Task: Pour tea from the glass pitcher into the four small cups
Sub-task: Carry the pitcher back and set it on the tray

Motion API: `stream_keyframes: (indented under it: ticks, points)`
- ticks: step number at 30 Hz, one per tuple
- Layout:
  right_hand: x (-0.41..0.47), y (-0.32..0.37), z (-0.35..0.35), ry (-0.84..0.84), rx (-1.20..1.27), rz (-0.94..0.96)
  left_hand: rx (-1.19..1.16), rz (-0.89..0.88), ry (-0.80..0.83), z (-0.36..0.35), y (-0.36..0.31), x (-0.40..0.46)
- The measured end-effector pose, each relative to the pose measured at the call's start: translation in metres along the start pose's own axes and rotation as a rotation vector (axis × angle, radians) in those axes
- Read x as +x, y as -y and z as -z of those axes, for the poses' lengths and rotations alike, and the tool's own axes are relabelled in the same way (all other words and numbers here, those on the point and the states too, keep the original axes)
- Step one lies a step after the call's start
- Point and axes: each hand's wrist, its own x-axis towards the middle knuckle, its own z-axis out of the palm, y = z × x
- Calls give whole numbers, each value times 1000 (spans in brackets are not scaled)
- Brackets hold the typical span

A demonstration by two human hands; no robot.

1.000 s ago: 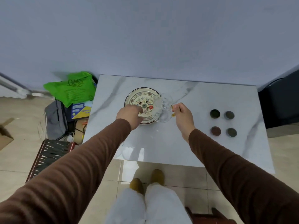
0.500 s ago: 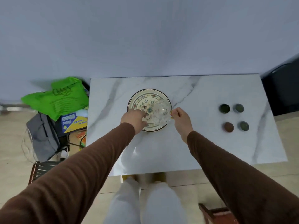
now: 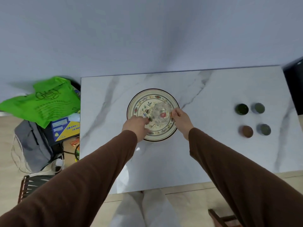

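Landmark: the patterned plate [image 3: 148, 135] sat near the middle of the marble bench [image 3: 213, 153]; I place everything else from it.
Glass pitcher: the pitcher [image 3: 161, 113] stood on the plate, on its right half, upright as far as I could tell through the clear glass.
Right hand: my right hand [image 3: 181, 119] was at the plate's right rim, fingers pinched closed on what looked like the pitcher's handle.
Left hand: my left hand [image 3: 136, 126] lay over the plate's near-left edge, fingertips reaching toward the pitcher's base; I could not tell whether it was gripping anything or only steadying.
Small dark bits: a couple of little dark pieces [image 3: 149, 119] lay on the plate just left of the pitcher; too small for me to name.
Four small cups: the cups [image 3: 252, 120] stood in a square well to the right of the plate, apart from one another, none touched by my hands.
Step in hand, my judgement: I was taking hold of the pitcher to lift it; no pouring had begun.
Doing it well: I needed a firm hold on the handle before lifting, a straight rise clear of the plate's rim, a level carry rightward, and a slow tilt over each narrow cup.
Risk: clear glass hid the fill level from me, so a quick tilt might have overshot.
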Motion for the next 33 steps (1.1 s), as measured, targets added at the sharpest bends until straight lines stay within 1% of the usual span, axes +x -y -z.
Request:
stream_keyframes:
  ticks: [12, 18, 21, 24, 26, 28, 31, 33]
  points:
    - [16, -10, 1, 15, -34, 34, 5, 5, 10, -7, 0, 12]
    - [18, -9, 0, -16, -154, 90, 9, 17, 15, -11, -4, 8]
    - [8, -7, 6, -18, -217, 72, 12, 26, 20, -10, -8, 3]
    - [-8, -6, 18, -87, -282, 48, 10, 28, 9, -6, -12, -5]
    - [-23, -10, 28, -104, -356, 9, 6, 27, 5, -1, -15, -15]
    - [-44, -15, 37, -53, -479, 10, 2, 24, 0, 6, -18, -26]
    - [-84, -10, 52, 78, -764, 148, 11, 7, 8, 21, -25, -48]
    - [-111, 0, 62, 151, -872, 225, 14, -18, 16, 31, -30, -65]
